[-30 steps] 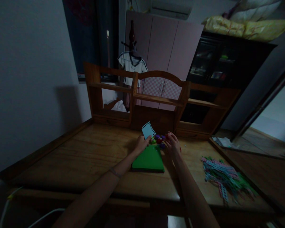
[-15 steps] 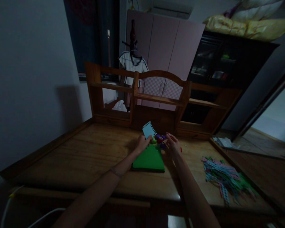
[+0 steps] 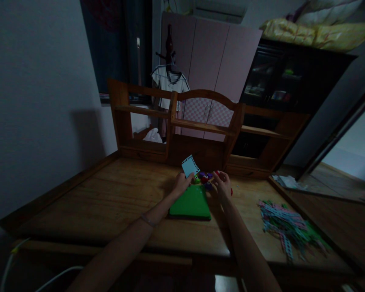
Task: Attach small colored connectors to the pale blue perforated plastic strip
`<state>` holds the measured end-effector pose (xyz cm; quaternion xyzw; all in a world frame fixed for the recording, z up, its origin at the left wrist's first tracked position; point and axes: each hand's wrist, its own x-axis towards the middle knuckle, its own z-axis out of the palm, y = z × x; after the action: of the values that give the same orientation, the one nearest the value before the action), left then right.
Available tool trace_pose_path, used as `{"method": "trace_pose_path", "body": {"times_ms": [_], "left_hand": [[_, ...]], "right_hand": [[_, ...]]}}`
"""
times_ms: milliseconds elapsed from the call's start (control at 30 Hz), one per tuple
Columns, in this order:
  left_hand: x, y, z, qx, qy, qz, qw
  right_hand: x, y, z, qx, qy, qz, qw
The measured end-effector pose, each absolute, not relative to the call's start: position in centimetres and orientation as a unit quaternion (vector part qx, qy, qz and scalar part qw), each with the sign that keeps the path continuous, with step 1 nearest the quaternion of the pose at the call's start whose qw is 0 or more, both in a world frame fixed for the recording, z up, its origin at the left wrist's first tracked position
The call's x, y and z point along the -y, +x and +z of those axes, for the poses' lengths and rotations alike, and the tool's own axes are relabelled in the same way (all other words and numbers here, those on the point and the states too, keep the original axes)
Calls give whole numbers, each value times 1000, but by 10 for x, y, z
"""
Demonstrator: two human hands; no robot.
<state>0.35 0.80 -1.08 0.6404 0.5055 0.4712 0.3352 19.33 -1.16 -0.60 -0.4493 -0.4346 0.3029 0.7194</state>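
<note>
My left hand is closed on a pale blue square card with dark notches along its edges, pinched at the lower corner and tilted up. A green flat block, like a book or box, lies on the desk just below that hand. Beyond its far edge sit several small round toys with eyes: a green one, a red one and a purple one. My right hand is beside them with fingers curled together. Red bits show around it; what its fingertips hold is too dark to make out.
On the desk's right side lies a pile of pink, blue and green plastic strips. A wooden shelf unit rises along the back of the desk. White cables hang at the lower left. The room is dim.
My right hand has turned slightly, and more red shows by its fingers. The left hand and the card stay almost where they were.
</note>
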Motion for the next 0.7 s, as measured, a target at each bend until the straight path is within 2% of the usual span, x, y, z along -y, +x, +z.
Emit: {"method": "trace_pose_path", "body": {"times_ms": [267, 433, 700], "left_hand": [[-7, 3, -9, -497, 646, 471, 337], [-8, 4, -11, -493, 645, 475, 339], [-8, 5, -11, -495, 642, 475, 342]], "right_hand": [[15, 192, -2, 503, -502, 191, 677], [19, 190, -3, 537, -529, 153, 639], [20, 191, -5, 542, -547, 121, 626]]}}
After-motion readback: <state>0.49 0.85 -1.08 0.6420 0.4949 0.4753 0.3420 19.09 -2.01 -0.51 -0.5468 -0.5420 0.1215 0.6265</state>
